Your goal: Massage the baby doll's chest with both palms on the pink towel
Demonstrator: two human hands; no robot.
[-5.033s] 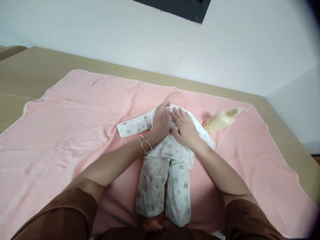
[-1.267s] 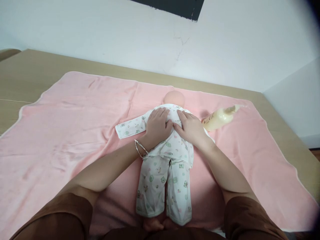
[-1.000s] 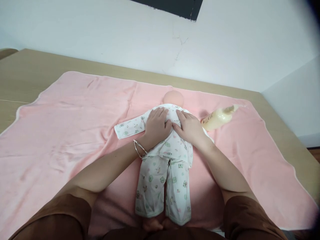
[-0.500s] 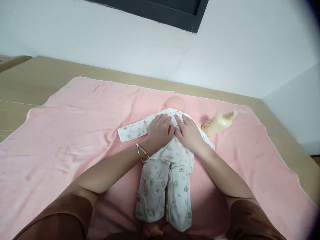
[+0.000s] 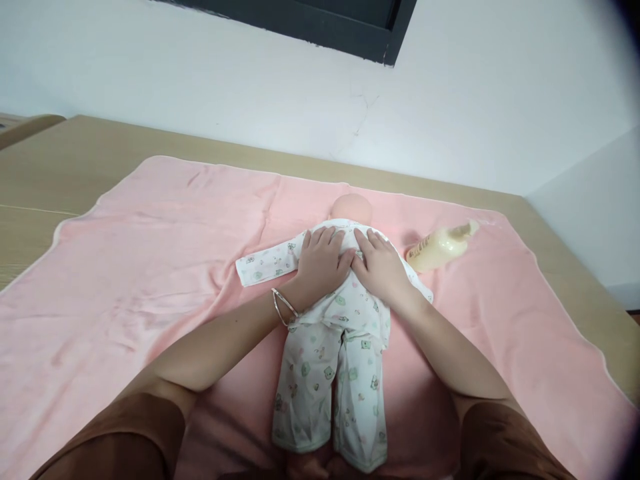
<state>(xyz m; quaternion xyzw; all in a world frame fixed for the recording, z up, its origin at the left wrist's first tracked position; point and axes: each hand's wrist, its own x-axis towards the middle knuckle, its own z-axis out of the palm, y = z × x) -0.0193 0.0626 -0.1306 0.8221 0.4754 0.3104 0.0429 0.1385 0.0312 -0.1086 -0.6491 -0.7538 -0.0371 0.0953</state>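
A baby doll [image 5: 352, 209] lies face down, its bare head pointing away from me and its feet partly hidden at the bottom edge. It wears a white top [image 5: 345, 303] and matching trousers [image 5: 305, 387] with small green and pink animal prints. My left hand [image 5: 323, 262] rests flat on the left side of the doll's upper back, fingers spread. On the right side of the back lies my right hand [image 5: 383, 267], also open. The two thumbs are close together over the middle of the back. Neither hand grips anything.
Under the doll a pink blanket [image 5: 190, 227] with some creases covers much of the wooden table [image 5: 120, 143]. A pale yellow pump bottle [image 5: 443, 248] lies on its side to the right of the doll. Beyond the table stands a white wall [image 5: 225, 80] with a dark frame [image 5: 345, 40].
My hands remain on the doll's back, with only a slight shift to the right of the thumbs and fingers. Everything else looks nearly the same.
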